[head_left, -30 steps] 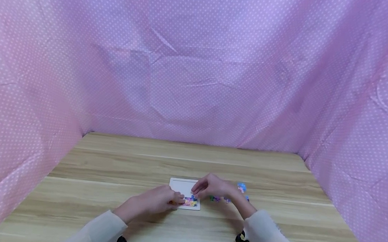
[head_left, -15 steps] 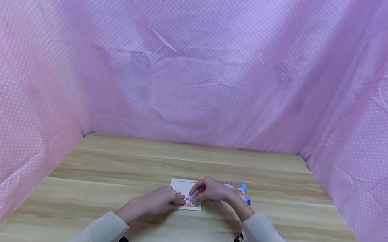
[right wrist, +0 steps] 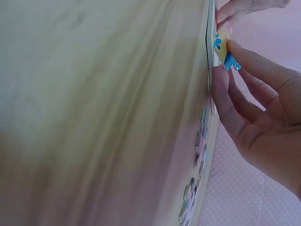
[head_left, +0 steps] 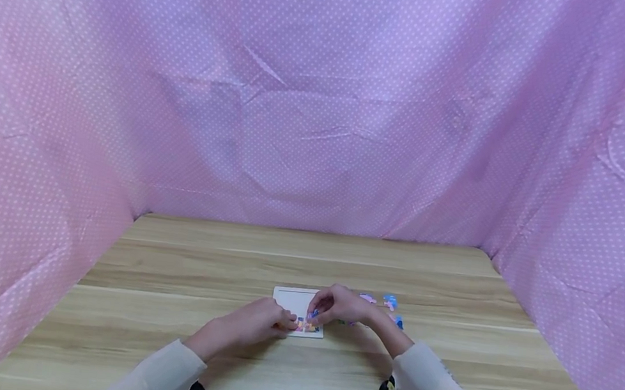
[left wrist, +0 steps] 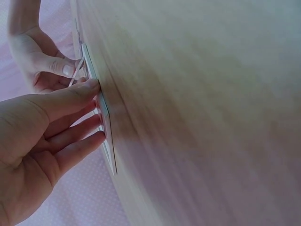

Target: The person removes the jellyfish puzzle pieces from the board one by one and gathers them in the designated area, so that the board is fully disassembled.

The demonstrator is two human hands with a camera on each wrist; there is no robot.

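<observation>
A white puzzle tray (head_left: 290, 297) lies on the table, with several colourful puzzle pieces (head_left: 300, 326) along its near side. My left hand (head_left: 254, 325) rests at the tray's lower left. In the left wrist view, the thumb and fingertips of my left hand (left wrist: 51, 125) touch the tray's edge and face, the fingers fairly straight. My right hand (head_left: 337, 305) is over the tray's right side. It pinches a yellow and blue puzzle piece (right wrist: 220, 43) between thumb and fingers, tilted up from the tray in the right wrist view. My fingers hide part of the tray.
Loose puzzle pieces (head_left: 390, 301) lie on the wooden table (head_left: 224, 256) to the right of the tray, partly behind my right wrist. A pink dotted cloth (head_left: 317, 157) encloses the table at the back and sides.
The piece under my right fingers looked flatter in the tray a second ago and is now tilted. My right hand has shifted only slightly; my left hand stays in place.
</observation>
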